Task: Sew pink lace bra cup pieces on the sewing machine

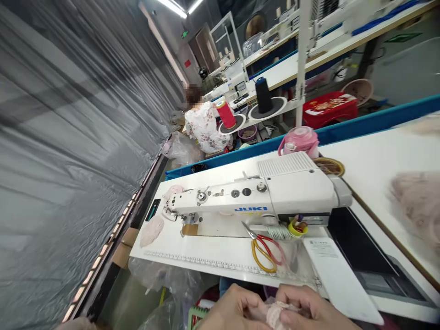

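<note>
At the bottom of the view, my left hand (237, 309) and my right hand (305, 309) are close together, fingers closed on a small piece of pale pink lace fabric (275, 315). Part of the fabric is hidden by the fingers. Just beyond them is the white sewing machine table (213, 250). On its near side lie scissors (264, 256) with red and yellow handles. A white JUKI sewing machine (220, 201) stands across the table. Near its needle end rests another pale pink fabric piece (151, 230).
A ruler strip (206, 262) runs along the near edge. A yellow cup (297, 228), a white panel (338, 275) and a blurred fabric pile (419, 206) are to the right. Thread cones (263, 94) stand behind the machine. Another person (204, 123) sits further back.
</note>
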Demonstrator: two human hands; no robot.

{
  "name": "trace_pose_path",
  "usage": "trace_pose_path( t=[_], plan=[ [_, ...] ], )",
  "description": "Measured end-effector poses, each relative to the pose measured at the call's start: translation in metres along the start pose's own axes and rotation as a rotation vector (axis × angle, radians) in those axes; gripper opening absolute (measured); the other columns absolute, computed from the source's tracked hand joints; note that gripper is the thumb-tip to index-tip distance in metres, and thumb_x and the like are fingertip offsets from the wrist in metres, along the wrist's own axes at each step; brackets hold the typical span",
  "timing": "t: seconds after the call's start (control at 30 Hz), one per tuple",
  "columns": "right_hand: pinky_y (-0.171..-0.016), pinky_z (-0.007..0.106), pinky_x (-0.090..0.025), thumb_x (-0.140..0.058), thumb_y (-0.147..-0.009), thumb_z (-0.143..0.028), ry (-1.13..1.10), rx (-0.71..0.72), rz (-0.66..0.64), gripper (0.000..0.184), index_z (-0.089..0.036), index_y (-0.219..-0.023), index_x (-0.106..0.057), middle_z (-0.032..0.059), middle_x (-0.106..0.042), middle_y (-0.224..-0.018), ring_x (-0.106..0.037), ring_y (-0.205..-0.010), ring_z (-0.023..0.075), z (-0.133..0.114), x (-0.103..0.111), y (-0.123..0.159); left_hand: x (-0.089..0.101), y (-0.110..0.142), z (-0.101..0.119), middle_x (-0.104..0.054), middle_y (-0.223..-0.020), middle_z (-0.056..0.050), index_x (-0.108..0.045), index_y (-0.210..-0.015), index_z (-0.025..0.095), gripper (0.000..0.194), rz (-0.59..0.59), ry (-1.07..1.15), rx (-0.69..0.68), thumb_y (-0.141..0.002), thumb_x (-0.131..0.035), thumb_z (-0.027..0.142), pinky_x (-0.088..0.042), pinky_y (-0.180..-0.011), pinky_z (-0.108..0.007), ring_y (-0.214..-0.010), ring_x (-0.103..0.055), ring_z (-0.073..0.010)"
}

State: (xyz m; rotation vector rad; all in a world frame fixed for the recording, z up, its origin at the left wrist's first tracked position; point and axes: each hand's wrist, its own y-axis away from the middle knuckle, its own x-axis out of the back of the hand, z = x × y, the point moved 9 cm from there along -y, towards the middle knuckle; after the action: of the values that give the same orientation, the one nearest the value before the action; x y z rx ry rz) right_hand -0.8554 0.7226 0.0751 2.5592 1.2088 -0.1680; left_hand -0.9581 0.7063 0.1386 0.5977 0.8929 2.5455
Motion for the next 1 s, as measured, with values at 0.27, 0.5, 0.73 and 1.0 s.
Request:
trace_pose_path(
  t=[0.27, 0.5, 0.73, 1.0],
  plan=[
    [-0.053, 0.024, -0.017, -0.066, -0.069, -0.074, -0.162, 0.065, 0.023, 0.060, -0.015, -0.075, -0.061, -0.0060, -0.035, -0.058, -0.028, -0.057, 0.0092, -0.005, 0.017, 0.011, -0.011, -0.020, 0.010, -0.061, -0.057, -0.002, -0.078, -0.075, 0.008, 0.060, -0.238, 0.109, 0.036, -0.047, -0.088, 0.059, -0.049, -0.068, -0.025, -0.057, -0.054, -0.0121],
    [-0.052, 0.024, -0.020, -0.071, -0.068, -0.070, -0.200, 0.077, 0.035, 0.058, -0.013, -0.068, -0.064, -0.0028, -0.044, -0.057, -0.034, -0.056, 0.0082, -0.016, 0.012, 0.020, -0.014, -0.017, 0.015, -0.065, -0.061, -0.003, -0.080, -0.082, 0.010, 0.053, -0.310, 0.076, -0.050, -0.055, -0.086, 0.055, -0.045, -0.063, -0.019, -0.055, -0.052, -0.0088],
    [-0.054, 0.024, -0.021, -0.078, -0.063, -0.065, -0.168, 0.099, 0.119, 0.053, -0.014, -0.065, -0.066, -0.0054, -0.040, -0.056, -0.031, -0.057, 0.0080, -0.020, 0.012, 0.030, -0.021, -0.013, 0.013, -0.064, -0.061, -0.003, -0.080, -0.087, 0.013, 0.054, -0.358, -0.005, -0.068, -0.061, -0.080, 0.060, -0.045, -0.062, -0.020, -0.056, -0.051, -0.0110],
    [-0.052, 0.024, -0.019, -0.077, -0.064, -0.066, -0.177, 0.076, 0.168, 0.054, -0.014, -0.060, -0.060, -0.0056, -0.040, -0.054, -0.031, -0.055, 0.0078, -0.014, 0.008, 0.036, -0.027, -0.007, 0.018, -0.055, -0.061, 0.000, -0.079, -0.089, 0.013, 0.057, -0.439, -0.027, -0.195, -0.073, -0.070, 0.066, -0.032, -0.056, -0.017, -0.058, -0.038, -0.0078]
  ],
)
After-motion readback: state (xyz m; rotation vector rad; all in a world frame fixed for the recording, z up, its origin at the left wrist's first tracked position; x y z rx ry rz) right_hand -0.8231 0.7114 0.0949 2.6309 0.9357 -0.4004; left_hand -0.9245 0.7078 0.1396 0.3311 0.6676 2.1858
